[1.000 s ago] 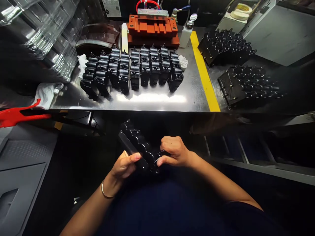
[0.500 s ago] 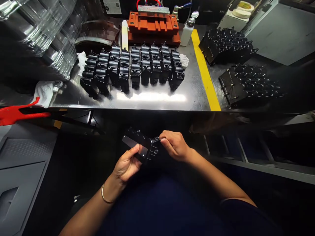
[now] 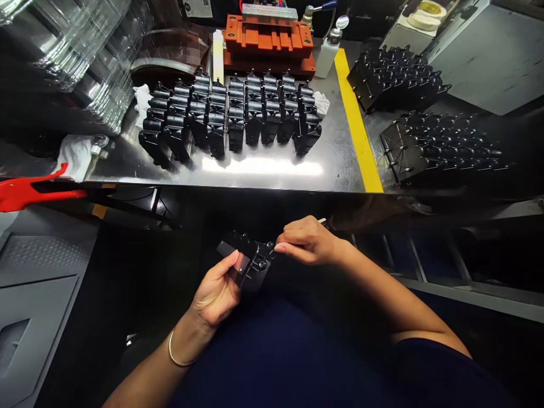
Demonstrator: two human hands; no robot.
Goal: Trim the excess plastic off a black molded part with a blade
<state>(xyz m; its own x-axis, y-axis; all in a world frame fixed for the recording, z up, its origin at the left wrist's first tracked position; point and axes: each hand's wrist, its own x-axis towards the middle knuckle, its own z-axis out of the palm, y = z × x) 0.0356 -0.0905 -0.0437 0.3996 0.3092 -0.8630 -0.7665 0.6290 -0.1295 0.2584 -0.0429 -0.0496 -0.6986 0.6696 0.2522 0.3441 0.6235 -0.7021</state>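
My left hand [image 3: 219, 292] is closed round a black moulded plastic part [image 3: 254, 263], its thumb lying on a smooth, flat strip of the surface. Short posts and round bosses stick out at the part's right end. There, my right hand [image 3: 308, 241] is closed in a pinch on a slim hand tool [image 3: 323, 221]. Only the tool's light rear end shows clearly beyond the knuckles; its tip is too small to make out, close to the part's edge. Both hands are below the bench's front edge.
Several similar black parts [image 3: 236, 116] stand in a row on the metal bench [image 3: 340, 175]. More black parts [image 3: 399, 76] are stacked right of a yellow stripe [image 3: 355, 122]. Behind are an orange fixture [image 3: 267, 42] and a white pump bottle [image 3: 329, 54]. A red-handled tool [image 3: 38, 192] lies left.
The black part has been turned, so its end with the bosses faces me more. My right hand has rotated at the part's edge, and the tool's rear end now shows.
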